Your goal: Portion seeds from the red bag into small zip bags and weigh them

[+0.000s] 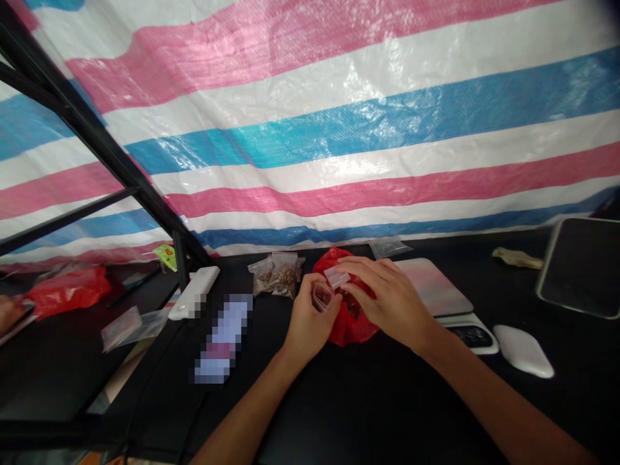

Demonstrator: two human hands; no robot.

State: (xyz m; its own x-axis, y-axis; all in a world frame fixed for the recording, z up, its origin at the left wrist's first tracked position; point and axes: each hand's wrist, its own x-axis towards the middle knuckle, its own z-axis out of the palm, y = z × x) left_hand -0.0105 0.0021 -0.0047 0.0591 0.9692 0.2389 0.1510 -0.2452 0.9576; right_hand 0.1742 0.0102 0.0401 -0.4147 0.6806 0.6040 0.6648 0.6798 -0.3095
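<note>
Red plastic at the centre of the black worktop [411, 400], and it's a crumpled red bag [351, 329] with its mouth agape, small brown pieces showing inside! Right above its ten o'clock edge, here's the small clear bag [323, 298], gaping upward, its contents too small to make out. The left hand [310, 320] has it: thumb and fingers curled around the sides, a snug grip. And the right hand [387, 294]? It arches over the red bag from three o'clock, fingers half curled, tips by the small bag's pale upper flap [338, 278]; whether that grip pinches the flap, I cannot tell. Look toward ten o'clock of the red bag: filled clear bags [285, 274], bunched together, packed with brown pieces! At one o'clock, another clear bag [387, 248] lies flat. And at three, just beyond the right hand, a pale flat-topped device [436, 287].
</note>
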